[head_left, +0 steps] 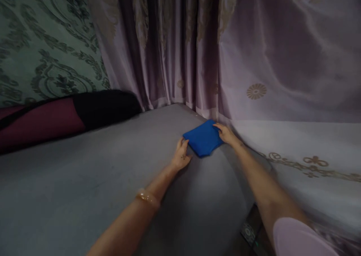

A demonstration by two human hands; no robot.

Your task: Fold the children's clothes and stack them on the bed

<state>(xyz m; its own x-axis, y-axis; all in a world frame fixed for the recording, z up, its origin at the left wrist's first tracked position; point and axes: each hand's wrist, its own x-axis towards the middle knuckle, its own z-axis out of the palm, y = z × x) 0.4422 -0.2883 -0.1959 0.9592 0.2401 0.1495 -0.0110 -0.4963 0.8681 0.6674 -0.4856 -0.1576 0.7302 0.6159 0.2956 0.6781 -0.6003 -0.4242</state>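
Nearest the camera, a bangle (148, 198) circles a person's left forearm, and a pale sleeve (300, 237) covers the right upper arm. Farther out, the left hand (182, 155) touches the near left corner of a folded blue cloth (202, 138), thumb and fingers apart; whether it pinches the fabric cannot be told. The right hand (225, 132) has its fingers on the cloth's right edge, its grip equally unclear. The cloth lies on a gray surface (93, 173) near its far corner, before satiny curtains (180, 53). A maroon-and-black bag (104, 109) lies at left, below patterned green wallpaper (53, 41).
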